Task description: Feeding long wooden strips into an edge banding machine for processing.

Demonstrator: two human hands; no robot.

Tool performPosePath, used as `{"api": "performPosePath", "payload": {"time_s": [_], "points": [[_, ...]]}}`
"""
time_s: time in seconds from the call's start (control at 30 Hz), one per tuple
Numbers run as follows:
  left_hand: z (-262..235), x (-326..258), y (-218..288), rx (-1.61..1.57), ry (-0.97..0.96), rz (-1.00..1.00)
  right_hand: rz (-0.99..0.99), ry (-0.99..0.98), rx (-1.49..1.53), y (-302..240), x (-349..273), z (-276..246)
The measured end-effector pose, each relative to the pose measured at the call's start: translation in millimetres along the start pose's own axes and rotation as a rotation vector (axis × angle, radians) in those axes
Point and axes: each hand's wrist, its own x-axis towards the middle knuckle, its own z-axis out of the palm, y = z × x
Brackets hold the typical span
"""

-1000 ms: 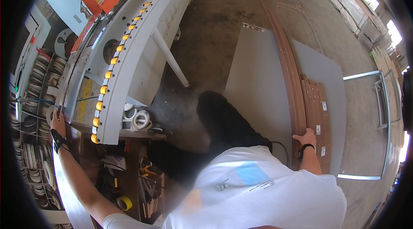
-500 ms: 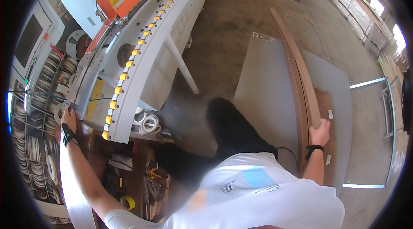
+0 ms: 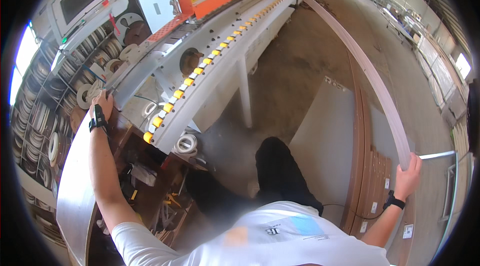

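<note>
A long, narrow, pale brown board (image 3: 375, 73) is held at its near end by my right hand (image 3: 409, 173), whose fingers are wrapped round it. The board slants away to the far middle, raised above the stacked panels on the right. My left hand (image 3: 102, 105) rests at the near end of the grey metal machine bed (image 3: 125, 81), fingers laid on its edge, with nothing visible in them. A row of yellow rollers (image 3: 198, 71) runs along the machine's side rail, right of that hand.
Brown boards (image 3: 357, 166) and a large grey panel (image 3: 320, 136) stand on my right. Coils of edging tape (image 3: 52, 148) fill a rack at left. Below the rail, a wooden bench (image 3: 132, 146) holds tools and white rolls (image 3: 186, 144). A metal frame (image 3: 447, 186) stands far right.
My right hand has lifted the board and swung it outward, off the brown boards. The view has turned, showing more of the machine. My left hand remains at the machine's end.
</note>
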Motion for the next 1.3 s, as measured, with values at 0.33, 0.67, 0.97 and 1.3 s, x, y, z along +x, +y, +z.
{"api": "performPosePath", "payload": {"time_s": [0.33,0.67,0.97,1.3], "points": [[-30.3,-19.6,29.4,-0.008,-0.076,-0.054,-0.264,0.389,0.118,-34.3,26.8,-27.3],[-31.2,-19.4,37.2,0.111,0.005,0.015,-0.229,0.508,0.185,-25.8,35.1,-10.0],[-81.0,-34.3,107.8,-0.063,0.398,0.214,-0.250,0.613,0.163,48.2,38.6,12.0],[-229.4,-124.7,318.3,-0.449,0.762,0.961,-0.418,0.571,0.416,2.8,29.7,-24.1]]}}
